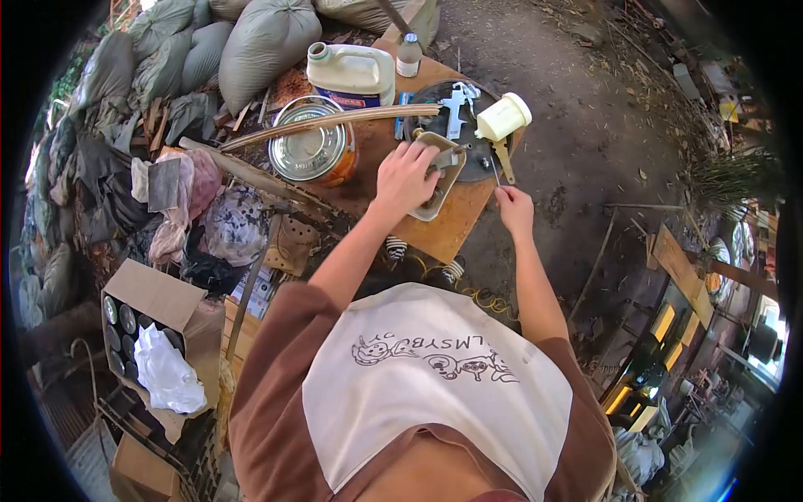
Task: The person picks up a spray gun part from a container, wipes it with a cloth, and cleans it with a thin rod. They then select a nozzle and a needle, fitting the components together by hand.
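Observation:
My left hand (406, 176) is closed on a small grey metal part (449, 160), its fingers curled over a shallow tray (426, 210) on the wooden board. To the right, my right hand (514, 207) pinches a thin rod (496, 170) that points up and away from me. Just beyond it lies a spray gun's cream cup (503, 117), with a brass-coloured piece (503, 161) below it. A blue and white spray gun body (456, 110) rests on a round black lid (478, 152).
A large paint can (309, 144), a white jug (355, 75) and a small bottle (409, 55) stand on the board (449, 223). A curved wooden strip (335, 120) crosses above the can. Left is a carton of cans (151, 293); sacks (268, 52) lie behind.

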`<state>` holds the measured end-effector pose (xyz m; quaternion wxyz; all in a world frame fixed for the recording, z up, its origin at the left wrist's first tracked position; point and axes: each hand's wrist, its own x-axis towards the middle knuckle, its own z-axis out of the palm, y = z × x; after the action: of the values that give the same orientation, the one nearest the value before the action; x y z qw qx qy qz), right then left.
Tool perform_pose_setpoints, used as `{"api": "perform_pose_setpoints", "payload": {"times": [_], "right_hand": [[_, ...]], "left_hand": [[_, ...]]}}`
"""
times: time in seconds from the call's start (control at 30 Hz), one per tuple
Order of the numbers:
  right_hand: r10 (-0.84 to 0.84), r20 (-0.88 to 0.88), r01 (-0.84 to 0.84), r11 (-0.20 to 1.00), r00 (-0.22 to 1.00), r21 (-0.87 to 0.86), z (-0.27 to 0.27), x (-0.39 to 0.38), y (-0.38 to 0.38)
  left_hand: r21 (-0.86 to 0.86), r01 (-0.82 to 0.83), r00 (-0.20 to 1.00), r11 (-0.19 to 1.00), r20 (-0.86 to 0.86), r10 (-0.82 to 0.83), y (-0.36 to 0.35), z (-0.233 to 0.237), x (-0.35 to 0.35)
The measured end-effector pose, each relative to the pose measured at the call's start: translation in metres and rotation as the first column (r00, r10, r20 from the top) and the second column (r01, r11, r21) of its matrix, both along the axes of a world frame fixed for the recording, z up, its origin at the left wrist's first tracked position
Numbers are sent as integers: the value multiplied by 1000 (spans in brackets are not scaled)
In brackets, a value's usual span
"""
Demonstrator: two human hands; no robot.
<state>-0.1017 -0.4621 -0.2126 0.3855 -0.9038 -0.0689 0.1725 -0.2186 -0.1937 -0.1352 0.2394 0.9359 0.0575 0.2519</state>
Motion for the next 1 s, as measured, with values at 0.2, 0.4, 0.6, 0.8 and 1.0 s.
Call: {"api": "perform_pose_setpoints", "payload": {"times": [0.2,0.4,0.6,0.8,1.0], "right_hand": [[-95,-34,100,968,995,231,-23,-51,-36],[-184,86,172,976,979,131,51,-84,-5],[-49,371,34,998,928,48,88,-88,20],[399,494,-370,915,773,-161,111,-87,70],[782,318,-499,598,536,-627,64,-74,128]], "left_hand": [[94,109,969,990,-231,-85,-1,-34,48],[76,173,976,982,-148,-161,10,-20,37],[26,181,982,983,-67,-179,22,-10,31],[76,215,977,974,-33,-213,28,-15,32],[99,187,982,977,18,-190,30,-32,41]]}}
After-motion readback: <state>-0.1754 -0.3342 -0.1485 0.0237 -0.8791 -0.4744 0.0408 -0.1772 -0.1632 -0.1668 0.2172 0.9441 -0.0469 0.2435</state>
